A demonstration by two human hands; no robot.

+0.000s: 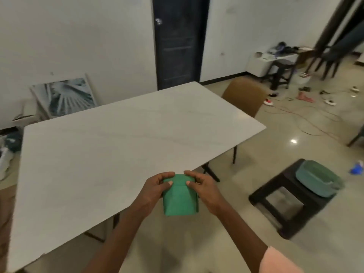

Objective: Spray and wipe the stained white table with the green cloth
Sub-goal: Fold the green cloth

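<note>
Green cloth, folded into a pad, is held in the air at the white table's near edge. Left hand and right hand pinch its upper corners. Judged soft, light, limp; best gripped at folded edges.

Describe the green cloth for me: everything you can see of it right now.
The green cloth is plain, matte fabric, folded into a compact, roughly rectangular pad with a fold line showing across its upper part. It is held up at the near edge of the white table, partly over the floor. The left hand grips its upper left side and the right hand its upper right, thumbs on the front. No stain or wetness is discernible.
</note>
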